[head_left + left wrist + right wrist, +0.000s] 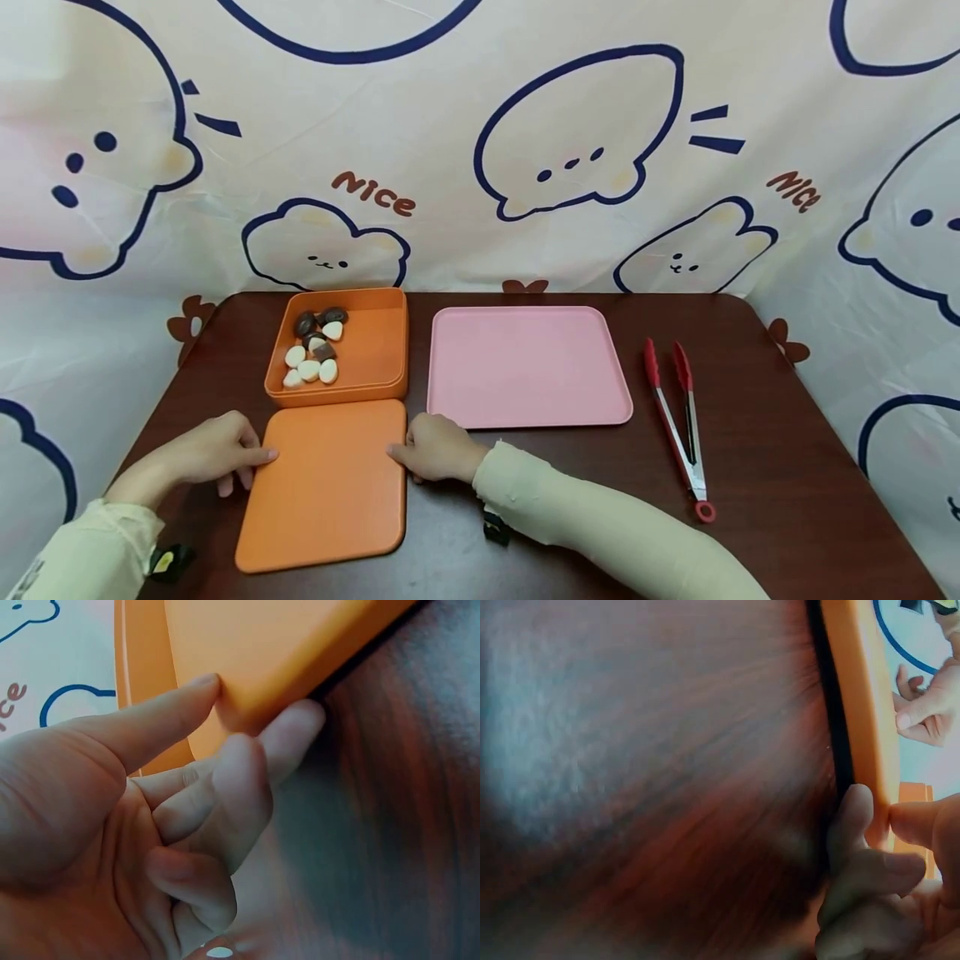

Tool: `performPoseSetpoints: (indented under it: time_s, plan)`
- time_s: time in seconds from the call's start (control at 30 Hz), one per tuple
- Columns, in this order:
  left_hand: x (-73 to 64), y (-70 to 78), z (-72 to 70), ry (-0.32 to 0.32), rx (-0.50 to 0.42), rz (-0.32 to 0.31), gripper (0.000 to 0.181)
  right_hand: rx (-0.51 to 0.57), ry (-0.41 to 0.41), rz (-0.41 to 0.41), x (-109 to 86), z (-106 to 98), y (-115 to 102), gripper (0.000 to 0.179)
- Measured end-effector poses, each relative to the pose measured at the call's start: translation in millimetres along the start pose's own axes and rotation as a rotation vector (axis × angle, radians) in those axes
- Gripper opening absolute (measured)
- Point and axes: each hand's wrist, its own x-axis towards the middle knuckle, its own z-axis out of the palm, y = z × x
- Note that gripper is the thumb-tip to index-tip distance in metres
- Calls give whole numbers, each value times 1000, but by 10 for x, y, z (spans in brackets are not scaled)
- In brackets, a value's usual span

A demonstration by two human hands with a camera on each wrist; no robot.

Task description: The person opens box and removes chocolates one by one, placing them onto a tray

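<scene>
A flat orange lid (322,492) with rounded corners lies in front of the open orange box (375,342) in the head view. My left hand (213,450) pinches its left edge, thumb on top and a fingertip at the underside, as the left wrist view also shows. On the opposite side, my right hand (438,447) pinches the right edge between thumb and index finger. In the right wrist view a dark gap runs under the lid's edge (866,697). Several white and dark pebble-like pieces (309,369) sit in the left part of the box.
A pink tray (528,367) lies right of the box, toward the back of the dark wooden table (555,467). Farther right are metal tongs (678,433) with red tips, spread apart. A cartoon-printed cloth (442,125) hangs behind and at both sides.
</scene>
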Motion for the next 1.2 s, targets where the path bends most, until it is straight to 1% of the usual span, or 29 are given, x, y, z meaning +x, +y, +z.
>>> performPoseSetpoints:
  time_s: [0.17,0.23,0.37,0.53,0.67,0.8,0.9,1.07,1.13,1.2]
  plan:
    - [-5,68,9,38,64,-25,34,-118,45,16,21,13,-37,59]
    - [-2,72,22,46,77,-41,33,-130,49,19,24,17,-44,58]
    - [10,63,43,56,104,-77,32,-126,59,4,11,27,-22,58]
    - [17,69,41,72,126,-96,33,-117,88,-45,-46,-2,7,52]
    - [0,106,-15,110,127,-101,36,-98,120,-73,-98,-69,21,40]
    - [-41,142,-107,158,125,-110,41,-72,144,-88,-141,-132,54,31]
    - [-66,169,-158,199,121,-93,43,-36,151,-103,-186,-178,100,29]
    - [-105,214,-205,263,131,-19,30,13,158,-111,-301,-272,212,28]
    - [-126,236,-211,308,135,-1,29,12,165,-111,-356,-314,259,27]
    - [-139,263,-212,380,127,17,30,8,177,-113,-412,-363,300,24]
